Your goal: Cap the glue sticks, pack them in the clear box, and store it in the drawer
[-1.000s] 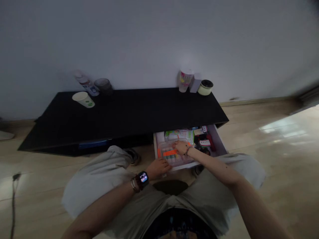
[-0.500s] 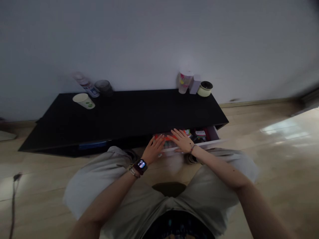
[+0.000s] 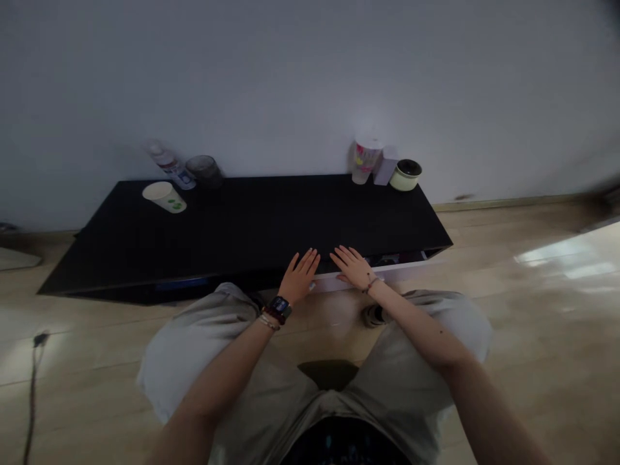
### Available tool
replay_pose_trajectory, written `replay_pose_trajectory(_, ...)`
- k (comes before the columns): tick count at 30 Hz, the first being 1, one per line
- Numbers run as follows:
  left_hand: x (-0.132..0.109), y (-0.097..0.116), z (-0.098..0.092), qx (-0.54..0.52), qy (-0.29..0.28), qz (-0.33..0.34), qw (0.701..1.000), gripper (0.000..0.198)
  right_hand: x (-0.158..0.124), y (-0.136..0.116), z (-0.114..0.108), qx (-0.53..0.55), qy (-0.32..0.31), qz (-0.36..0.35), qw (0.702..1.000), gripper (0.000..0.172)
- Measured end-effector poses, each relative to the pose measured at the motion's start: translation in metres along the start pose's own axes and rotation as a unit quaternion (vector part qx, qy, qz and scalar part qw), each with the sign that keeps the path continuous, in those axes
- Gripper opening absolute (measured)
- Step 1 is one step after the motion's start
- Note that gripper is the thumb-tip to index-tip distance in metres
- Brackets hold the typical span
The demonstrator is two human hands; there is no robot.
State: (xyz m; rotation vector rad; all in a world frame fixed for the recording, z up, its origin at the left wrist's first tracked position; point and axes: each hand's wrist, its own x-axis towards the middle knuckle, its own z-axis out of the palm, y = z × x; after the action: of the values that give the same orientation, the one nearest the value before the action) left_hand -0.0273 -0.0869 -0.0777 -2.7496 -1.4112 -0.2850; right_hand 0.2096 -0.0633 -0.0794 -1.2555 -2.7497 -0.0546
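A white-fronted drawer (image 3: pixel 402 271) is slightly out from the front of the low black cabinet (image 3: pixel 271 213). My left hand (image 3: pixel 298 279), below a smartwatch, lies with fingers stretched at the left part of the drawer front. To its right, my right hand (image 3: pixel 353 267) has its fingers spread over the top edge of the same drawer front. Neither hand holds anything. Only a narrow dark gap shows the drawer's inside, and its contents are mostly hidden under the cabinet top.
On the cabinet's left stand a paper cup (image 3: pixel 165 196), a bottle (image 3: pixel 170 165) and a dark glass (image 3: pixel 204 170). At the right back are a plastic cup (image 3: pixel 365 160), a light purple box (image 3: pixel 386 166) and a cream jar (image 3: pixel 405 175). A cable (image 3: pixel 35 387) lies on the floor.
The drawer has slid inward under the cabinet top, covering the red package and other items seen in it before. Both hands have moved forward with it.
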Motion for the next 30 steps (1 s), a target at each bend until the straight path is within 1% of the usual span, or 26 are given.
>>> replay_pose_trajectory(5,0.008,-0.006,0.002,-0.005,0.009,-0.020,1.000,0.068,0.007,-0.002,0.009,0.017,0.023,0.015,0.999,0.059)
replay_pose_trajectory(9,0.013,-0.010,0.007,-0.009,0.007,-0.030,0.999,0.064,0.011,-0.004,0.012,0.019,0.054,0.026,0.998,0.046)
replay_pose_trajectory(12,0.017,-0.011,0.010,-0.010,0.011,-0.033,0.999,0.061,0.015,-0.003,0.013,0.015,0.070,0.031,0.997,0.041)
replay_pose_trajectory(14,0.019,-0.011,0.012,-0.010,0.016,-0.035,0.999,0.059,0.017,-0.003,0.013,0.012,0.068,0.035,0.997,0.040)
replay_pose_trajectory(18,0.022,-0.014,0.016,-0.016,0.020,-0.037,0.999,0.056,0.020,-0.003,0.011,0.007,0.042,0.040,0.998,0.041)
replay_pose_trajectory(22,0.024,-0.017,0.021,-0.028,0.024,-0.039,0.999,0.061,0.021,-0.003,0.010,0.005,0.025,0.044,0.999,0.043)
replay_pose_trajectory(24,0.025,-0.018,0.023,-0.029,0.028,-0.042,0.998,0.063,0.022,-0.003,0.010,0.005,0.022,0.042,0.999,0.044)
replay_pose_trajectory(30,0.025,-0.018,0.026,-0.027,0.045,-0.042,0.998,0.058,0.024,-0.003,0.011,-0.007,0.025,0.039,0.999,0.044)
